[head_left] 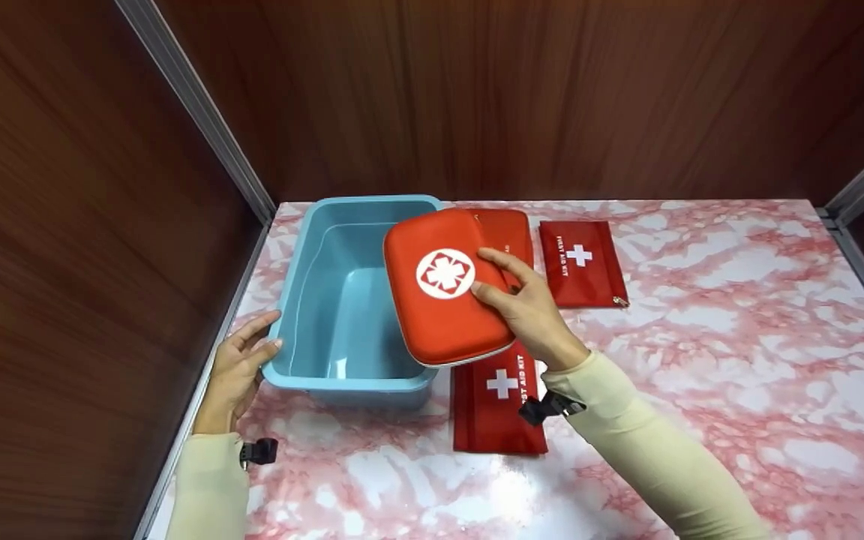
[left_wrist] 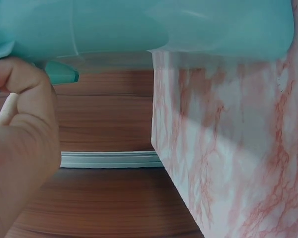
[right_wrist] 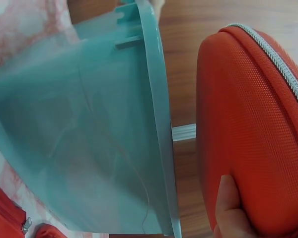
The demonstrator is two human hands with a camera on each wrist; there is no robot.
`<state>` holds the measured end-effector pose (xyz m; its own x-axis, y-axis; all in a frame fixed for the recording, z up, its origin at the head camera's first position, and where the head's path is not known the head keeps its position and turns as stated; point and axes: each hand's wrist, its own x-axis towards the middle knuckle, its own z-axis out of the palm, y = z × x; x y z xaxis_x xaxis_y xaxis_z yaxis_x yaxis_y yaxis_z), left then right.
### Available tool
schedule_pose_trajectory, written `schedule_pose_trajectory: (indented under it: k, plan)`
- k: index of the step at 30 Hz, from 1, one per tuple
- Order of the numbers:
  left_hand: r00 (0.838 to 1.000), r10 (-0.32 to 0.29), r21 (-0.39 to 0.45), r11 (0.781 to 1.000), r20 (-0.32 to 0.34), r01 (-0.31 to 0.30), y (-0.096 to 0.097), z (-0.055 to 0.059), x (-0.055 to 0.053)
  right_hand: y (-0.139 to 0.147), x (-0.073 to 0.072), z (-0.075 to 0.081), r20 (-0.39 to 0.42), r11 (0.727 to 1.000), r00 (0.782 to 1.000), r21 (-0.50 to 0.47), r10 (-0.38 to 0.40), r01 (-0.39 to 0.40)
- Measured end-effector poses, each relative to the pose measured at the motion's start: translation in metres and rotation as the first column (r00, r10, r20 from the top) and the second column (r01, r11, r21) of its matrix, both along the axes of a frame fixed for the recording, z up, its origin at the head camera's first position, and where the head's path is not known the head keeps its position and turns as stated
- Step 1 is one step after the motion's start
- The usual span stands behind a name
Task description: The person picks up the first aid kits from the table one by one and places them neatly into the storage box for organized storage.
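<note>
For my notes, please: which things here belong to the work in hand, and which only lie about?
Seemingly in use:
red zippered hard case with round white emblem, in the right hand
blue rectangular plastic bin, held by the left hand

Lying about, perhaps for later:
partly hidden red case
flat red pouch with white cross, nearest the person
similar red pouch, farther back

Smooth plastic tub (head_left: 361, 385), textured matt case (head_left: 448, 289), glossy tabletop (head_left: 709, 337), wood-grain walls (head_left: 507, 97)
</note>
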<state>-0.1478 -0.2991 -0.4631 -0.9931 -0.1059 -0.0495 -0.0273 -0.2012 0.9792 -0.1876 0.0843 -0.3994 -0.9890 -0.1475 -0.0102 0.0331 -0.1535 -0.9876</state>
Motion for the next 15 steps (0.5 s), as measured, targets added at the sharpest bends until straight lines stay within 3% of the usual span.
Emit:
schedule_pose_trajectory:
  k: [15]
  plan:
    - [1.000,-0.004,0.005,1.000,-0.005,0.004,0.000,0.000,0.001,-0.019,-0.007,0.001,-0.006,1.000,1.000,-0.009,-0.002,0.002]
